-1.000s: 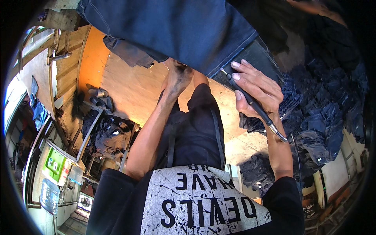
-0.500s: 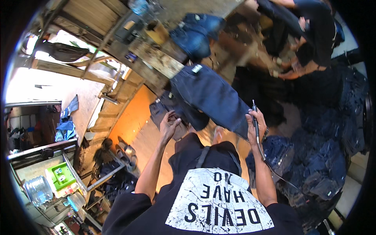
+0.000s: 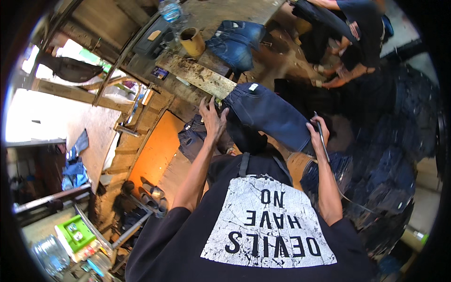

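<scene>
Dark blue jeans [image 3: 272, 115] are drawn over a worn wooden board [image 3: 199, 75], their leg stretching toward my right side. My right hand [image 3: 323, 134] is closed round a slim pen-shaped rotary handpiece [image 3: 320, 128] with a cord, its tip pointing up and away. The same hand rests against the lower end of the jeans leg. My left hand [image 3: 214, 123] is raised beside the waist end of the jeans near the board, fingers apart, with nothing visible in it. Below it lies another dark garment [image 3: 191, 141]. My left fingertips partly overlap the board's edge, so contact there is unclear.
Blue jeans [image 3: 237, 44], a yellow mug [image 3: 191, 42] and a water bottle [image 3: 170, 10] sit on the far bench. A co-worker [image 3: 364, 40] handles dark cloth at the far right. Heaped denim [image 3: 380, 169] lies to my right; sandals [image 3: 152, 195] lie at left.
My left hand has moved up and away toward the board. My right hand, with the handpiece, has shifted a little to the right and away along the jeans. The view has shifted.
</scene>
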{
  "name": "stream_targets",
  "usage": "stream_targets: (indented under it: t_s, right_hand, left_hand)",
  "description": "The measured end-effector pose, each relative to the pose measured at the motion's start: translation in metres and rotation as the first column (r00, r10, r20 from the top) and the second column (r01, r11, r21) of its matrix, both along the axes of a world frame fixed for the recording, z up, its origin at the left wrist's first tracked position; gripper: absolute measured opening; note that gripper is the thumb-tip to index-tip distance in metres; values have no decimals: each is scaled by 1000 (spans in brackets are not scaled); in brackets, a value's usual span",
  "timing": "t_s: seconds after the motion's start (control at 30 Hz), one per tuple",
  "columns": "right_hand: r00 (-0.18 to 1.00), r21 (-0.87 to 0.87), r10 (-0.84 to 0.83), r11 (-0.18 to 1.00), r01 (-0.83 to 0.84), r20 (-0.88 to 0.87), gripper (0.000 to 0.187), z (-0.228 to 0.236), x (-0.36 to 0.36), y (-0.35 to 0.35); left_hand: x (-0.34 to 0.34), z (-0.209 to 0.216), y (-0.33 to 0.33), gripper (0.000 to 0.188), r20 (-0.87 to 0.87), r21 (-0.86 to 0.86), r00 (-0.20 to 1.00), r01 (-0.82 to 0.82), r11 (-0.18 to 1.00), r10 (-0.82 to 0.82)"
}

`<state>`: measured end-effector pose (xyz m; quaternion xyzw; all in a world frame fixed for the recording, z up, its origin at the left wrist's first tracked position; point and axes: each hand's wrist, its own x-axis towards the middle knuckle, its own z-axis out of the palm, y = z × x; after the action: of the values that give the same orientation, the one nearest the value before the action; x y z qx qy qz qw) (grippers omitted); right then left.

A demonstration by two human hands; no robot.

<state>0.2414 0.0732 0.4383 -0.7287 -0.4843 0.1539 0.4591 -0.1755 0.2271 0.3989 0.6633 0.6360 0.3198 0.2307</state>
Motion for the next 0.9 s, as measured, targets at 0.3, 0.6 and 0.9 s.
stream_targets:
  t_s: [0.3, 0.6, 0.9]
  right_hand:
    - [985, -213, -95, 975, 64, -142, 23, -3, 51, -37]
    - [957, -263, -9, 962, -70, -289, 25, -21, 80, -37]
    - [952, -274, 29, 955, -117, -304, 23, -18, 94, -44]
  left_hand:
    - [20, 9, 21, 51, -73, -92, 957, 273, 957, -280]
    - [18, -6, 11, 57, 162, -210, 966, 232, 950, -200]
    - [39, 65, 19, 46, -389, -315, 844, 254, 914, -369]
